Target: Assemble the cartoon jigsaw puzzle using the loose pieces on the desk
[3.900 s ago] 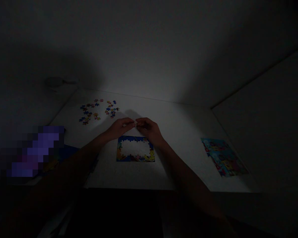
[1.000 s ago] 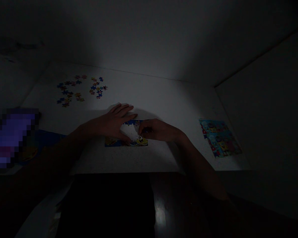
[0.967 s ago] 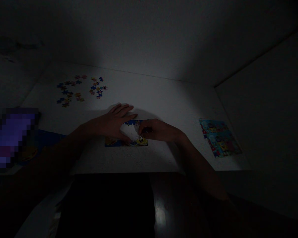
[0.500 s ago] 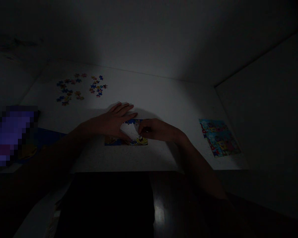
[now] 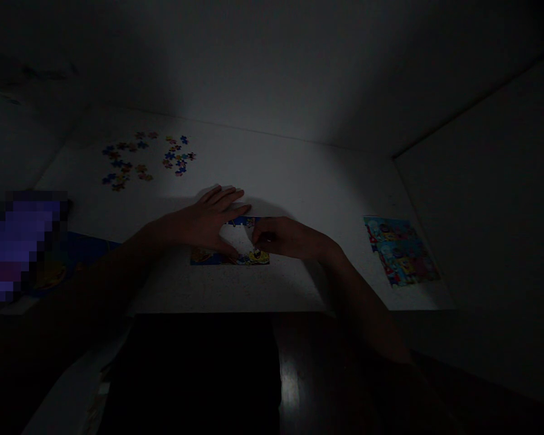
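A partly assembled jigsaw puzzle [image 5: 258, 257] lies on the white table in front of me, its coloured border around a bare white middle. My left hand [image 5: 206, 222] rests flat over the puzzle's left side, fingers spread, thumb on the lower border. Over the right side, my right hand [image 5: 283, 237] is closed, with thumb and fingertips pinched together at the inner edge. Whatever sits in that pinch is hidden by the fingers and the dim light.
Several loose puzzle pieces [image 5: 122, 160] are scattered at the back left. A colourful picture sheet [image 5: 401, 251] lies at the right of the table [image 5: 276, 175]. On the left are a blurred purple screen [image 5: 20, 241] and a blue printed item [image 5: 86, 249].
Both hands hold nearly the same pose over the puzzle. Only a very slight shift of the whole view shows.
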`<state>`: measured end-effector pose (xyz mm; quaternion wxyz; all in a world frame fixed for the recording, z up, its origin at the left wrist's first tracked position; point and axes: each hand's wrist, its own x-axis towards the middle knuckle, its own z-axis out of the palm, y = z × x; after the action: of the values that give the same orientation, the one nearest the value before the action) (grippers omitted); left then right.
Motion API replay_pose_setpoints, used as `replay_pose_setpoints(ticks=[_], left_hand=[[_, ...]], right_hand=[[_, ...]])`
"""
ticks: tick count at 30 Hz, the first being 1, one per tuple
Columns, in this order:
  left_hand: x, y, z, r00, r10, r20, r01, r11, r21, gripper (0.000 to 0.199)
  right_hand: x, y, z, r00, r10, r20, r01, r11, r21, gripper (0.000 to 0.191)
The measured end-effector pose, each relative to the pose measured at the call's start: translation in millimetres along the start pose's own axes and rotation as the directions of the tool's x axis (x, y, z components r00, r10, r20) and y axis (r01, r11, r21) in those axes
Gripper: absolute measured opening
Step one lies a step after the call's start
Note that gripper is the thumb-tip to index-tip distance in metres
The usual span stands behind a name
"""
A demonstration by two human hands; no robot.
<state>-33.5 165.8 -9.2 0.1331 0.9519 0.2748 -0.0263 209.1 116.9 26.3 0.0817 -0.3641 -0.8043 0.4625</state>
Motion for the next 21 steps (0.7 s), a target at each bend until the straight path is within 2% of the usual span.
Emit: replay_pose_setpoints(ticks=[7,21], left_hand=[[0.0,-1.2,1.1,1.000,0.013,-0.029,-0.013,1.000,-0.013,0.113],[0.3,-0.9,0.3,1.000,0.007,-0.011,-0.007,1.000,-0.018,0.112]], right_hand=[[0.1,-2.5,-0.7,1.000,0.002,0.015,-0.002,1.000,0.007,0.010],[-1.0,5.9,0.3,0.999,-0.033,0.029,0.033,0.999,-0.006,0.009]])
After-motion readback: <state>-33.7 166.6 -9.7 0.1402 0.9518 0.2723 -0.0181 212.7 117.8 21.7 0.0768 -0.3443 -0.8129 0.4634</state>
